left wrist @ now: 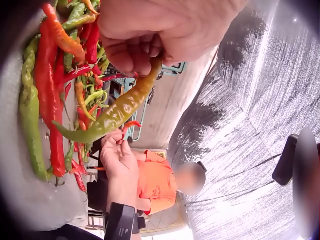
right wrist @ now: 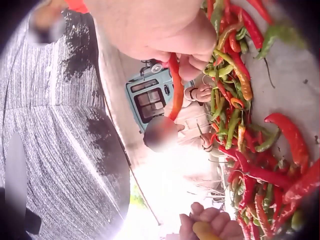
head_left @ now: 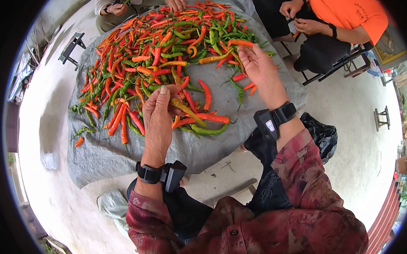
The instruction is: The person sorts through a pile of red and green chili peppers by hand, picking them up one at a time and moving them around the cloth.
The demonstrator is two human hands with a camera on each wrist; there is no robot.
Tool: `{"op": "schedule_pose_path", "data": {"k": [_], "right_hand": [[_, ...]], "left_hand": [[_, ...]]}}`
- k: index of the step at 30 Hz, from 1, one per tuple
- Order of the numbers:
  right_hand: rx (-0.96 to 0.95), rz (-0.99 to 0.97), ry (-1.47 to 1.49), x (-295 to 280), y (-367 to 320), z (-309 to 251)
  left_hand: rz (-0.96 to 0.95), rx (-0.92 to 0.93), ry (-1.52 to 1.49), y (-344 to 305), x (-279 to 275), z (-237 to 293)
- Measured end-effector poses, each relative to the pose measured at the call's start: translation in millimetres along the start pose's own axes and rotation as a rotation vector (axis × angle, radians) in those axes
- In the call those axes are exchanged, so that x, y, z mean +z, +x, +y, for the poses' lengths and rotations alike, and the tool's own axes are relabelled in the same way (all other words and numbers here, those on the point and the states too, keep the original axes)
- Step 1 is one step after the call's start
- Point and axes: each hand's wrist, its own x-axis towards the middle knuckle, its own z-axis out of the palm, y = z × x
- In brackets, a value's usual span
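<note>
My left hand [head_left: 158,108] pinches a yellow-green chili pepper [head_left: 186,110] at the near side of a big pepper pile. Seen from the left wrist, the pepper [left wrist: 117,111] hangs from the fingertips, its curved green tip pointing away. Farther right, my right hand [head_left: 263,70] holds an orange-red chili pepper [head_left: 241,43] over the pile's right edge. The right wrist view shows that pepper [right wrist: 177,92] between thumb and fingers, its upper end hidden by the hand. Red and green chili peppers [head_left: 203,120] lie on the sheet just beside my left hand.
The pile of red, orange and green chili peppers [head_left: 147,58] spreads over a grey sheet [head_left: 99,163]. Across it, another person's hand [head_left: 175,0] reaches into the pile. A person in an orange shirt [head_left: 350,18] sits at right. Black plastic [head_left: 319,135] lies by my right forearm.
</note>
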Motion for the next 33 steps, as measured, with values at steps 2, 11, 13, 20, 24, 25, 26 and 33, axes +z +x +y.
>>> {"op": "schedule_pose_path", "data": {"k": [2,11,13,20,24,25,26,33], "right_hand": [[0.034,0.219,0.094,1,3,0],[0.370,-0.791,-1.015,52,-76,22],[0.340,-0.905,-1.050,54,-78,22],[0.191,-1.069,-1.104,47,-76,20],[0.278,-0.748,-1.079,48,-68,-1],[0.253,-0.685,-0.999,40,-57,-3],[0.253,-0.685,-0.999,34,-45,-1],[0.061,-0.125,-0.671,15,-21,5]], "left_hand": [[0.003,-0.022,-0.126,-1,3,2],[-0.063,-0.079,-0.237,2,-1,-2],[-0.069,-0.077,-0.199,2,-3,-4],[-0.056,-0.058,-0.070,0,-2,-4],[0.026,-0.015,0.121,4,-4,-7],[0.017,0.069,0.227,4,-4,-8],[0.008,0.153,0.333,4,-4,-9],[-0.052,0.124,0.407,-4,2,-1]]}}
